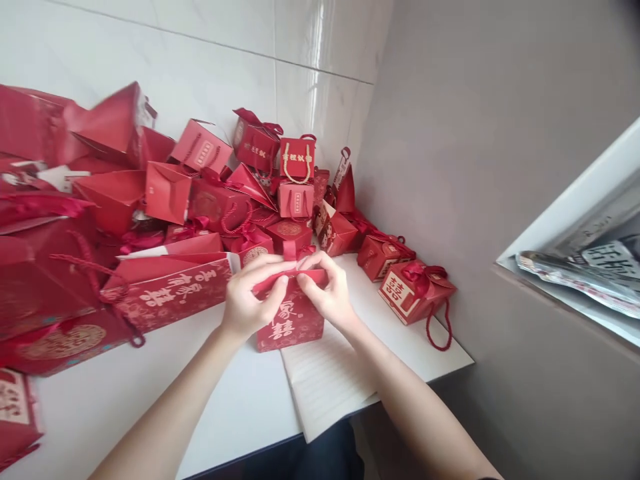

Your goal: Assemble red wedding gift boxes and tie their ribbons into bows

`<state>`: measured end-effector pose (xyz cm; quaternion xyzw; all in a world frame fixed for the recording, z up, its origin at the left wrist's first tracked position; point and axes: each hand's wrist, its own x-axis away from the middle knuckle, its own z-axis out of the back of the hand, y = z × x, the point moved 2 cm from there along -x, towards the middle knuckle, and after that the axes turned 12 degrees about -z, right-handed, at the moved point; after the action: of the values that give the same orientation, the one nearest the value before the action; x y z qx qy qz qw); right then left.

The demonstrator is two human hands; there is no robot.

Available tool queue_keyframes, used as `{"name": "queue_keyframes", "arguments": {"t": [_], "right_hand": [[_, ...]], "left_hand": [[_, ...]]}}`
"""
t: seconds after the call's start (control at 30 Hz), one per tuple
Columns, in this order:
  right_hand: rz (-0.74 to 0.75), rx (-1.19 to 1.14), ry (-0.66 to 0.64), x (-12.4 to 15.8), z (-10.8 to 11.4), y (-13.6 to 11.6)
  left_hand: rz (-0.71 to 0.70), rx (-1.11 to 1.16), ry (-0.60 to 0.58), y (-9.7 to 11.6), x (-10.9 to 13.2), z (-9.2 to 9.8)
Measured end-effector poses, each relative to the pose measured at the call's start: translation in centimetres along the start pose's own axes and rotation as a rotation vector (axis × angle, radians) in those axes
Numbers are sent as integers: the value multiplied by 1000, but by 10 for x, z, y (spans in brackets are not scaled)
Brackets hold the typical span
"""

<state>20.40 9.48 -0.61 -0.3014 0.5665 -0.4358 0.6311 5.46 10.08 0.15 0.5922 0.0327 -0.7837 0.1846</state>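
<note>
A red gift box [300,331] with pale gold characters stands upright on the white table, near its front edge. My left hand [254,297] pinches the left part of its top edge, with thumb in front and fingers behind. On the right part of the same edge, my right hand [327,288] has a similar pinch. The two thumbs are close together at the middle of the top. A red ribbon loop [290,250] sticks up just behind the fingertips. The fingers cover much of the box's upper part.
Many red gift boxes [167,193] are heaped at the left and back against the tiled wall. A box with a rope handle [413,293] sits at the right. Lined paper [330,387] lies at the front edge of the white table [235,400]. A grey wall rises on the right.
</note>
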Motion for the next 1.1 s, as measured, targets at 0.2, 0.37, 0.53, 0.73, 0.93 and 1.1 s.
{"name": "queue_keyframes", "arguments": {"t": [0.2,0.37,0.53,0.73,0.93,1.1], "right_hand": [[20,-158,-65,-5,4,6],[254,468,444,24,48,-8],[153,1011,960,68,111,21],[68,1233,678,100,133,52],[-23,952,589,114,144,46],[-406,491,484,113,158,46]], "left_hand": [[-36,82,-10,1,-1,4],[-46,124,32,1,0,5],[-52,165,61,0,1,3],[-26,170,46,-1,2,3],[-20,183,42,-2,3,2],[-3,170,44,-3,4,1]]}}
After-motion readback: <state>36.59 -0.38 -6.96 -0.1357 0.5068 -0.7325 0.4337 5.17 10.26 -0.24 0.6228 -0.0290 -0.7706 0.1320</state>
